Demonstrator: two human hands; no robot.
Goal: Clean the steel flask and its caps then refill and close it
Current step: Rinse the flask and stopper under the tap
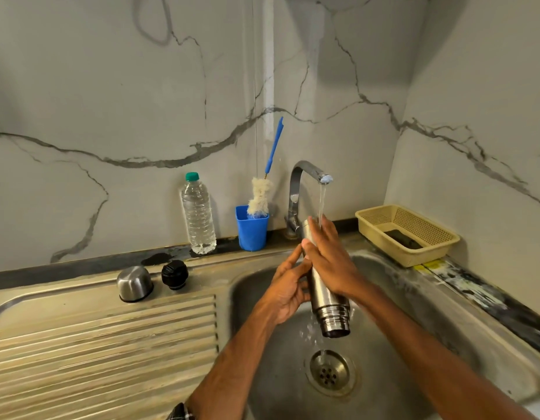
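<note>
Steel flask (324, 294) held over the sink (414, 316) basin, inverted: open threaded mouth points down and toward the camera, base up under the tap (308, 172). Long axis runs steeply, tilted slightly, base away and mouth near. Tap running; the stream strikes the right hand and upper flask, runs down and falls from the mouth toward the drain (331, 370). Left hand (288, 291) wrapped round the mid-body from the left; right hand (329, 256) laid flat along the upper body, fingers reaching the base. Both hands are clamped on the flask, touching each other at the thumbs. Judgement: outside rinse in progress; interior not yet brushed. Steel cup cap (135, 283) and black stopper (175, 274) stand on the bench drainboard, well apart to the left, nearer the left hand. Bottle brush (259, 197) stands in a blue cup (252, 233) behind.
</note>
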